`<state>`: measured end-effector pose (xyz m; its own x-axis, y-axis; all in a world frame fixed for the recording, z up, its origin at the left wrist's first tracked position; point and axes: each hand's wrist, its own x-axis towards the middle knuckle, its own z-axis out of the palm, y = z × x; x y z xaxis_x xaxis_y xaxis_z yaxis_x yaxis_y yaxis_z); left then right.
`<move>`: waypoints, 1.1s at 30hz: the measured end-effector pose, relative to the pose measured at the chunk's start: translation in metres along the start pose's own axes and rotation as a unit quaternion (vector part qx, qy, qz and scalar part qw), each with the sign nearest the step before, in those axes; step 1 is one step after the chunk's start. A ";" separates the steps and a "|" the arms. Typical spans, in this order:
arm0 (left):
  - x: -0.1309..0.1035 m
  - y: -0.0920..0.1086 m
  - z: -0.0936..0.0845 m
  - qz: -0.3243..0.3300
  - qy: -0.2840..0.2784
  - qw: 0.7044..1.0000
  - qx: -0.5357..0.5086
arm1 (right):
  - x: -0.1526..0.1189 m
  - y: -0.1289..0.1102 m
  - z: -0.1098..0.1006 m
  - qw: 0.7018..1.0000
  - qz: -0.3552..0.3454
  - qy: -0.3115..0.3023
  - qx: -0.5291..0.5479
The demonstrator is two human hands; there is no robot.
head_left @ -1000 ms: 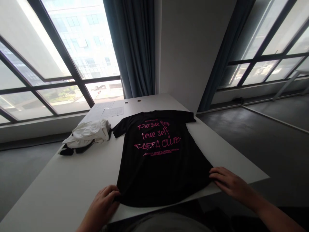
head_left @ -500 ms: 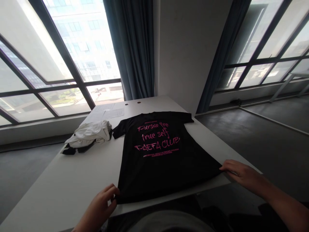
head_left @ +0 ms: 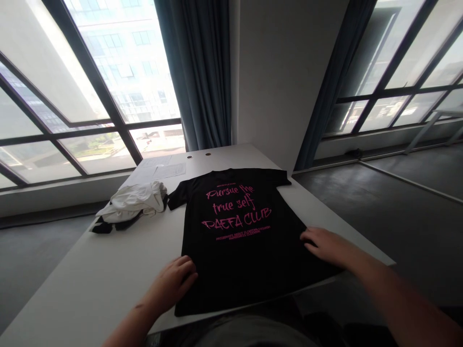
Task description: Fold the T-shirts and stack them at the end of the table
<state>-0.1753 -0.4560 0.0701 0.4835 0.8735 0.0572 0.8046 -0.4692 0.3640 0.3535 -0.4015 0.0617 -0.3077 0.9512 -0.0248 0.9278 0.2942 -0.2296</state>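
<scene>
A black T-shirt (head_left: 246,265) with pink lettering lies spread flat on the white table (head_left: 119,270), its hem toward me and short sleeves at the far end. My left hand (head_left: 175,282) rests at the shirt's left edge a little above the hem, fingers loosely bent and the thumb apart. Across from it, my right hand (head_left: 327,246) touches the right edge, its thumb also apart from the bent fingers. No cloth is visibly pinched or lifted by either hand.
A crumpled white and black garment (head_left: 135,202) lies left of the shirt. Behind it are sheets of paper (head_left: 170,170) near the table's far end. A pillar (head_left: 282,82), dark blue curtains (head_left: 202,77) and large windows stand beyond.
Both hands have left the hem corners, where they held the cloth, and moved up along the shirt's sides, the right one also inward. The hem now lies slightly closer to me.
</scene>
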 end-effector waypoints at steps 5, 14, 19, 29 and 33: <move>0.084 0.014 0.018 0.016 0.047 0.998 0.048 | 0.091 -0.056 0.025 0.996 -0.060 0.063 -0.020; 0.142 -0.015 0.070 -0.113 -0.012 0.986 0.118 | 0.147 -0.021 0.083 0.994 0.080 0.041 -0.057; 0.127 -0.029 0.079 -0.113 0.022 0.986 0.117 | 0.143 0.007 0.094 0.989 0.118 0.068 -0.059; 0.107 -0.045 0.074 -0.128 0.053 0.983 0.120 | 0.139 0.042 0.088 0.978 0.124 0.167 0.000; 0.103 -0.049 0.075 -0.118 0.065 0.983 0.122 | 0.122 0.048 0.081 0.966 0.123 0.229 0.009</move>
<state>-0.1391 -0.3525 -0.0119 0.2371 0.9637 0.1225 0.9559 -0.2539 0.1476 0.3429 -0.2786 -0.0310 0.0512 0.9352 0.3503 0.9561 0.0554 -0.2878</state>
